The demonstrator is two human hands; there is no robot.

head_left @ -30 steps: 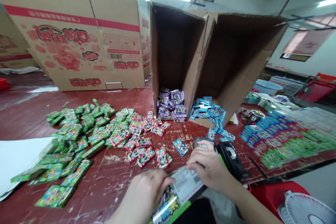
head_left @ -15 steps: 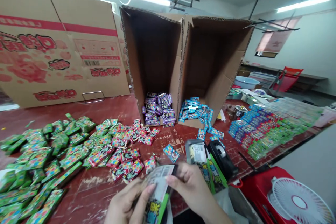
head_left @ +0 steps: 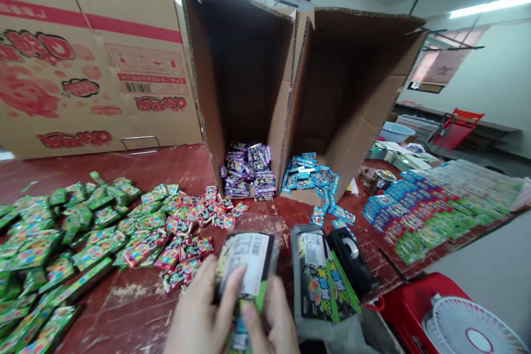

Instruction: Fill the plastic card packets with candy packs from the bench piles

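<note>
Left hand [head_left: 203,312] and right hand [head_left: 276,318] are both closed narrowly on a printed packet [head_left: 254,254], which is held between them over the near part of the red table [head_left: 124,315]. From the 2-handed grip, a holding or straightening step is judged to be in hand; for the next move, even pressure from both sides is called for. Its long axis is pointed away from the body, with the labelled end turned toward 2 standing cartons [head_left: 280,105]. Whether 1 layer or several are gripped cannot be told.

Pale wall [head_left: 504,74], lit tube light [head_left: 492,6], pink-curtained window [head_left: 447,63], long bench [head_left: 500,126].
</note>
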